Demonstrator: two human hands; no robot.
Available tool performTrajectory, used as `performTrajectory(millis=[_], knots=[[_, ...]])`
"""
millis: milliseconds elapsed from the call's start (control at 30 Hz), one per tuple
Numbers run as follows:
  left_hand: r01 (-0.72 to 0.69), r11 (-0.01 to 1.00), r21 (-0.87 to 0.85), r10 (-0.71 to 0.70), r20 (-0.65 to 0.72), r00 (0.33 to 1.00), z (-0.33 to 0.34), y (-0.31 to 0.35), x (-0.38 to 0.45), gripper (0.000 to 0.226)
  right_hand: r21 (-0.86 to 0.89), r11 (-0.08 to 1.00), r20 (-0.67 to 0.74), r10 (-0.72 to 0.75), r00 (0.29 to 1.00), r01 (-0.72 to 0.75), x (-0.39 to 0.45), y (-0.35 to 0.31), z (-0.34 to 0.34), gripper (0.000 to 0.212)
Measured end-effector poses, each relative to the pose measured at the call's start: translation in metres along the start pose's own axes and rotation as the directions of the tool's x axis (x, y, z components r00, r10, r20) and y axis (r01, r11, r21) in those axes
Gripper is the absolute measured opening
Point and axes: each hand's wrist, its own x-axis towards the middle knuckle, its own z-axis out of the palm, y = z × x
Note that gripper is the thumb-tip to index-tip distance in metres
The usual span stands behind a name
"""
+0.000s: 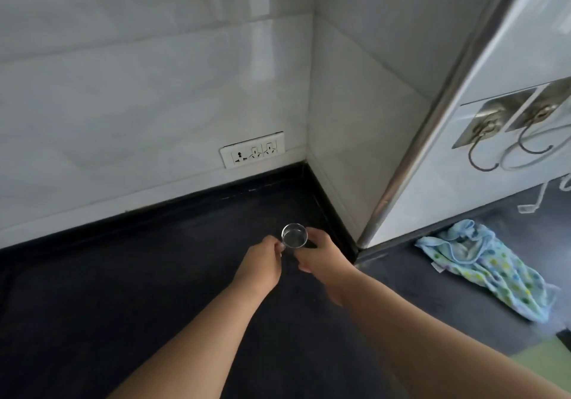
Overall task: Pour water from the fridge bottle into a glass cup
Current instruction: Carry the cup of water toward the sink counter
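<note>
Both hands hold the cup (pixel 294 236): the left hand (pixel 262 262) pinches its near-left side with fingertips, and the right hand (pixel 321 259) curls thumb and fingers round its right side. That makes a two-sided grip on one small glass, which stands upright on the dark bench (pixel 123 290) near the corner where the tiled walls meet, with a socket (pixel 252 150) on the wall behind it. Whether any water is in it I cannot tell; the glass only shows glints.

Likely it is light, stiff, smooth and breakable, so it may slip if wet. Holding it low round the wall, not the rim, would steady it for pouring. No bottle is in view. A spotted cloth (pixel 482 269) lies well apart to the right, beyond the wall's end.
</note>
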Motion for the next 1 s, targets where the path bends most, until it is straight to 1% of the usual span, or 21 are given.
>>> performTrajectory(millis=[100, 200, 300, 333, 400, 433, 467, 533, 600, 633, 733, 833, 900, 967, 1000], knots=[[-0.014, 1.000, 0.000, 0.014, 0.005, 1.000, 0.003, 0.001, 0.025, 0.024, 0.026, 1.000, -0.011, 0.015, 1.000, -0.014, 0.019, -0.003, -0.001, 0.058], [-0.007, 1.000, -0.013, 0.007, 0.002, 1.000, 0.003, 0.004, 0.050, 0.023, 0.033, 0.999, -0.016, 0.029, 0.999, -0.028, 0.040, -0.011, -0.003, 0.067], [-0.014, 0.999, -0.041, 0.014, -0.015, 1.000, 0.002, 0.008, 0.074, 0.024, 0.034, 0.999, -0.008, 0.003, 1.000, -0.003, 0.063, -0.020, -0.003, 0.077], [-0.025, 0.999, -0.041, 0.024, -0.025, 0.999, 0.001, 0.011, 0.080, 0.024, 0.032, 0.999, -0.010, -0.002, 1.000, 0.003, 0.069, -0.023, -0.003, 0.072], [-0.053, 0.997, -0.047, 0.051, -0.053, 0.997, -0.002, 0.017, 0.093, 0.023, 0.033, 0.999, -0.009, -0.022, 1.000, 0.023, 0.079, -0.031, -0.003, 0.044], [-0.065, 0.996, -0.054, 0.062, -0.068, 0.996, -0.003, 0.020, 0.099, 0.024, 0.031, 0.999, -0.010, -0.034, 0.999, 0.034, 0.084, -0.034, -0.003, 0.033], [-0.074, 0.995, -0.062, 0.069, -0.081, 0.994, -0.005, 0.022, 0.105, 0.024, 0.031, 0.998, -0.008, -0.047, 0.999, 0.048, 0.090, -0.037, -0.004, 0.030], [-0.088, 0.992, -0.092, 0.078, -0.102, 0.992, -0.007, 0.026, 0.116, 0.024, 0.046, 0.996, -0.004, -0.079, 0.997, 0.079, 0.102, -0.041, -0.006, 0.039], [-0.089, 0.987, -0.135, 0.074, -0.112, 0.991, -0.008, 0.030, 0.127, 0.023, 0.073, 0.993, -0.009, -0.095, 0.995, 0.096, 0.109, -0.043, -0.008, 0.041], [-0.087, 0.984, -0.152, 0.070, -0.114, 0.991, -0.007, 0.033, 0.133, 0.022, 0.077, 0.992, -0.007, -0.102, 0.995, 0.102, 0.113, -0.044, -0.009, 0.047], [-0.080, 0.983, -0.163, 0.065, -0.098, 0.993, -0.006, 0.041, 0.140, 0.024, 0.054, 0.991, -0.005, -0.123, 0.992, 0.123, 0.118, -0.048, -0.011, 0.055], [-0.089, 0.979, -0.181, 0.079, -0.065, 0.995, -0.003, 0.044, 0.137, 0.030, 0.040, 0.990, 0.017, -0.134, 0.991, 0.133, 0.117, -0.046, -0.013, 0.049], [-0.087, 0.976, -0.200, 0.082, -0.031, 0.996, -0.002, 0.044, 0.126, 0.040, -0.008, 0.987, 0.038, -0.159, 0.987, 0.159, 0.106, -0.043, -0.017, 0.044], [-0.078, 0.978, -0.192, 0.078, -0.008, 0.997, -0.002, 0.045, 0.111, 0.049, -0.046, 0.981, 0.049, -0.185, 0.982, 0.187, 0.090, -0.040, -0.023, 0.044], [-0.073, 0.980, -0.184, 0.074, -0.003, 0.997, -0.001, 0.046, 0.102, 0.051, -0.078, 0.977, 0.030, -0.195, 0.980, 0.197, 0.082, -0.036, -0.025, 0.048]])
